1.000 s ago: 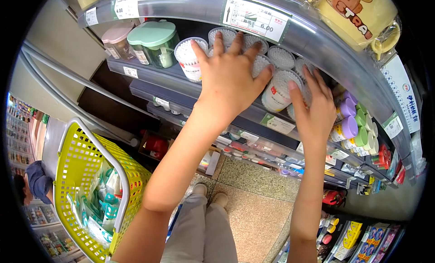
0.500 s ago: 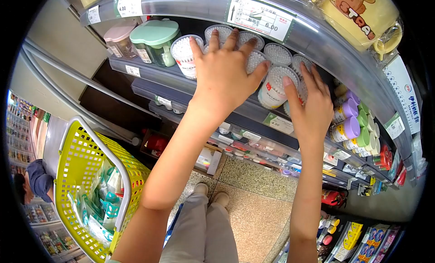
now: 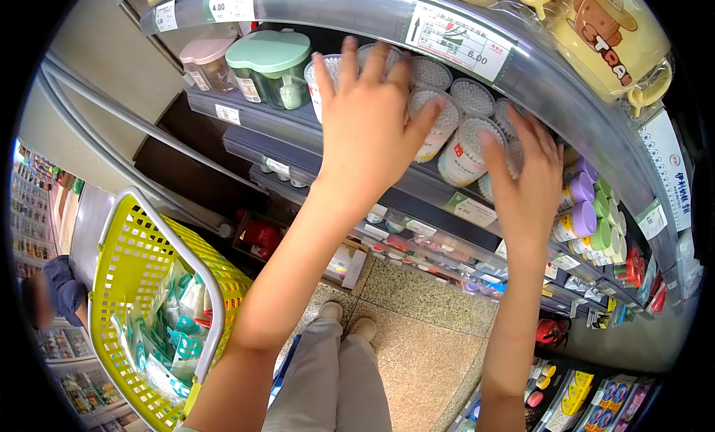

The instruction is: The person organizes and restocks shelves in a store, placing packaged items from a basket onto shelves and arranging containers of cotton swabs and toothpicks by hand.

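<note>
Round clear tubs of cotton swabs [image 3: 471, 150] stand packed together on the middle shelf. My left hand [image 3: 366, 126] is spread palm-down over the tubs at the left of the group, covering several of them. Its thumb lies against a tub [image 3: 434, 126] in the front row. At the group's right end, my right hand [image 3: 527, 180] rests with fingers apart over the tubs there, its thumb close to the front tub's lid. Neither hand is wrapped round a tub. Parts of the tubs under both hands are hidden.
Left of the tubs sit a green-lidded container [image 3: 269, 59] and a pink-lidded one [image 3: 208, 59]. Purple- and green-capped bottles [image 3: 585, 222] stand to the right. A yellow-green basket [image 3: 123, 283] with packaged goods is at lower left. A person [image 3: 63, 287] is partly visible beyond it.
The view has shifted slightly, so the shelf appears further right and lower. My left hand has slid a little left relative to the tubs, uncovering more of a front tub.
</note>
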The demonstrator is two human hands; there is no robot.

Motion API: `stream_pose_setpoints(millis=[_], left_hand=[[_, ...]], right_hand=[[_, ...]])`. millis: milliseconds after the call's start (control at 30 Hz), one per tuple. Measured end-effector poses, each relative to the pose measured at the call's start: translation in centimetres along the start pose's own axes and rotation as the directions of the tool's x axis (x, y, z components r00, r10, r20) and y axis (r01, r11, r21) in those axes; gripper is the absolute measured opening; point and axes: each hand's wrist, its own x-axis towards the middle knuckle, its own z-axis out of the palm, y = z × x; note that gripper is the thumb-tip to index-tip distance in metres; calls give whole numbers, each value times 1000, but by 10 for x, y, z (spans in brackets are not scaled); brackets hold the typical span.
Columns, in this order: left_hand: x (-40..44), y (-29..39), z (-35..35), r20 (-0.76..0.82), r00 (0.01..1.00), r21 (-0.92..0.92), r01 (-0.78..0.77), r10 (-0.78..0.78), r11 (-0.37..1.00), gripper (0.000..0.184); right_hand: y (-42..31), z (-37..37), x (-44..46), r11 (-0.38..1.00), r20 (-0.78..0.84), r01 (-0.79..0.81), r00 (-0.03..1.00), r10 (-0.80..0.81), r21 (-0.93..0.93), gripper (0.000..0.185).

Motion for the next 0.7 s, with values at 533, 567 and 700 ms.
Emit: stream_pose_setpoints(millis=[533, 567, 700], left_hand=[[-22, -27, -2, -63, 998, -50, 28, -31, 998, 50], [-22, -28, -2, -69, 997, -55, 17, -21, 998, 50], [-23, -28, -4, -65, 997, -55, 25, -28, 998, 50]], right_hand=[[-55, 45, 23, 996, 179, 75, 982, -64, -52, 62], [-53, 47, 23, 993, 154, 104, 984, -94, -60, 63], [-49, 52, 24, 982, 89, 182, 980, -177, -44, 62]])
